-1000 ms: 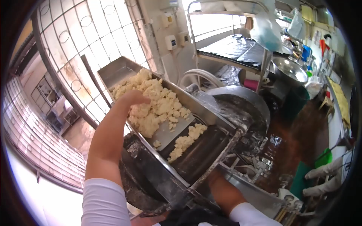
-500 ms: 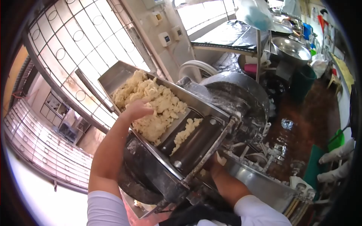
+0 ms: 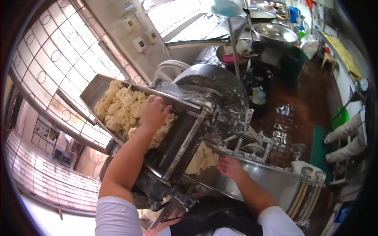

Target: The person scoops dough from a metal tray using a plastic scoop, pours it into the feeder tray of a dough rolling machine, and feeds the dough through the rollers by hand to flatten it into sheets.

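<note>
Head view: one metal feed tray slants across the left centre of the frame, holding one heap of crumbly pale dough. The left hand lies palm down on the lower end of that heap, fingers spread and loosely curved, pressing on the dough rather than closed round any piece. Just right of it, one dark roller of the machine runs diagonally, with a metal bar beside it.

Below the roller, at centre, one flattened sheet of dough hangs out over one large steel bowl in the lower right. The right hand is at the sheet's lower right edge, fingers open and slightly bent, fingertips touching or just beside the dough; whether it grips the sheet cannot be told.

One rounded, flour-dusted machine cover sits above centre. In the upper right, one counter carries one steel basin. At the right edge, two pale gloved hands of another person show, one above the other.
</note>
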A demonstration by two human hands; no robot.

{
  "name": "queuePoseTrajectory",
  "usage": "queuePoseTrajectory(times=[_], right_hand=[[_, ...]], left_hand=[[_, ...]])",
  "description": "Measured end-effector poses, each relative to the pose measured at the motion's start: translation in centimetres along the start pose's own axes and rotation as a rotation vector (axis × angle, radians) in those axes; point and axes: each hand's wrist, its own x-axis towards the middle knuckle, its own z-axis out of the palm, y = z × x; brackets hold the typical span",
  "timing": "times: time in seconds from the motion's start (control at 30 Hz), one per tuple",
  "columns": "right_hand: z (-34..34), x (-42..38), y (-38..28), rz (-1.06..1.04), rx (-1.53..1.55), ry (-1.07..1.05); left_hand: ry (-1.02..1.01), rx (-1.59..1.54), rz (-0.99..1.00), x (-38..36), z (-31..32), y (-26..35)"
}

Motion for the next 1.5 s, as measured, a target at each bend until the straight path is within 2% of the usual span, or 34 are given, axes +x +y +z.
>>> queuePoseTrajectory(times=[0.07,0.1,0.17,0.43,0.6,0.7,0.77,0.8,0.87,0.9,0.97,1.0,1.07,1.1,1.17,1.27,1.37,1.43,1.5], right_hand=[[-0.7,-1.7,0.1,0.021,-0.105,0.134],[-1.1,-1.9,0.4,0.016,-0.109,0.132],[-2.6,-1.2,1.6,0.122,-0.037,0.078],[0.4,-0.8,1.7,0.136,-0.202,0.06],[0.5,-0.4,2.3,0.138,-0.218,0.06],[-0.8,-0.8,2.9,0.171,-0.264,0.095],[-2.2,-2.6,2.8,0.177,-0.465,0.078],[-3.6,-3.1,2.8,0.19,-0.485,0.097],[-8.1,-5.0,2.6,0.173,-0.418,0.099],[-10.6,-6.4,2.4,0.138,-0.327,0.085],[-14.4,-8.3,2.2,0.15,-0.254,0.148],[-14.8,-9.3,2.3,0.16,-0.25,0.147],[-15.4,-10.7,2.4,0.151,-0.171,0.426],[-15.3,-10.7,2.2,0.153,-0.17,0.426],[-15.7,-10.8,2.4,0.144,-0.19,0.404],[-14.1,-8.9,2.6,0.093,-0.169,0.33],[-11.3,-5.8,2.9,0.119,-0.162,0.262],[-8.1,-3.5,3.3,0.119,-0.26,0.158],[-3.2,-1.4,3.6,0.121,-0.363,0.064]], left_hand=[[0.052,0.095,0.025,-0.2,-0.6,0.3],[0.059,0.095,0.025,-0.3,-0.9,0.7],[-0.241,0.131,-0.222,-0.5,-1.6,1.2],[-0.258,0.096,-0.133,-0.8,-0.1,1.5],[-0.301,0.101,-0.167,-0.3,-0.2,2.3],[-0.27,0.051,-0.213,-0.3,-0.5,2.0],[0.145,0.033,0.156,-0.7,-0.6,-1.2],[0.142,0.036,0.151,-1.0,-2.6,-1.2],[-0.152,0.053,-0.102,-2.4,-7.9,-0.2],[-0.153,0.057,-0.109,-3.6,-8.2,-0.5],[-0.411,0.079,-0.291,-5.6,-8.7,-1.1],[-0.335,0.066,-0.256,-6.0,-6.8,-2.7],[-0.364,0.026,-0.321,-4.3,-5.5,-1.2],[-0.385,-0.022,-0.38,-3.3,-4.7,-0.4],[-0.363,0.046,-0.338,-2.6,-2.3,-0.6],[-0.377,0.067,-0.321,-2.5,-1.2,0.2],[-0.316,0.125,-0.224,-2.9,-0.7,1.5],[-0.335,0.251,-0.07,-3.0,-0.4,1.7],[-0.33,0.278,-0.005,-3.1,0.0,1.4]])
